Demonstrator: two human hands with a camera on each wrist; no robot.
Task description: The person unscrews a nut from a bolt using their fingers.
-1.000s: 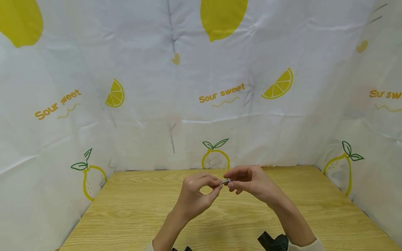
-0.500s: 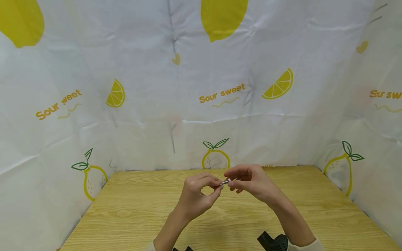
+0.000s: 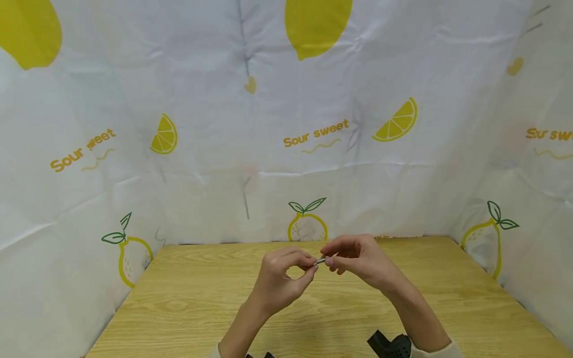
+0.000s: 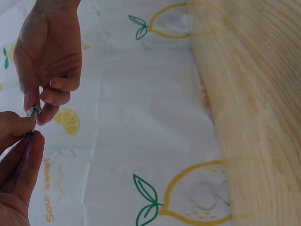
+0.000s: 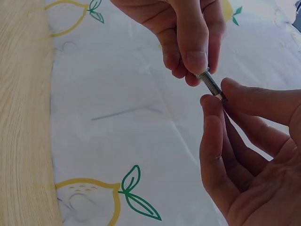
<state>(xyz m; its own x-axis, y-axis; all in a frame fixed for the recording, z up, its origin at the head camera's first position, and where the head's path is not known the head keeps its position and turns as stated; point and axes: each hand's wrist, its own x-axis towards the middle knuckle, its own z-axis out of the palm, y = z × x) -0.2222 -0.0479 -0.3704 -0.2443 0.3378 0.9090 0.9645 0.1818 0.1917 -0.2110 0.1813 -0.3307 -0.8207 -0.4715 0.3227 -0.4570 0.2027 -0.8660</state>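
A small silver threaded bolt (image 3: pixel 320 260) is held in the air above the table, slanting slightly up to the right. My left hand (image 3: pixel 283 279) pinches its left end between thumb and forefinger. At the other end, the thumb and fingertips of my right hand (image 3: pixel 363 262) grip what looks like the bolt's head, mostly covering it. The right wrist view shows bare thread on the bolt (image 5: pixel 211 83) between both hands. A small ring-like edge shows by the left fingertips, too hidden to tell whether it is a nut.
The wooden table (image 3: pixel 201 308) spreads beneath both hands. A white cloth (image 3: pixel 215 149) printed with lemons hangs behind it and along both sides. Black wrist devices (image 3: pixel 390 345) show at the lower edge of the head view.
The right thumb and fingertips have closed over the bolt's right end, which showed between them earlier. My left hand has stayed nearly still.
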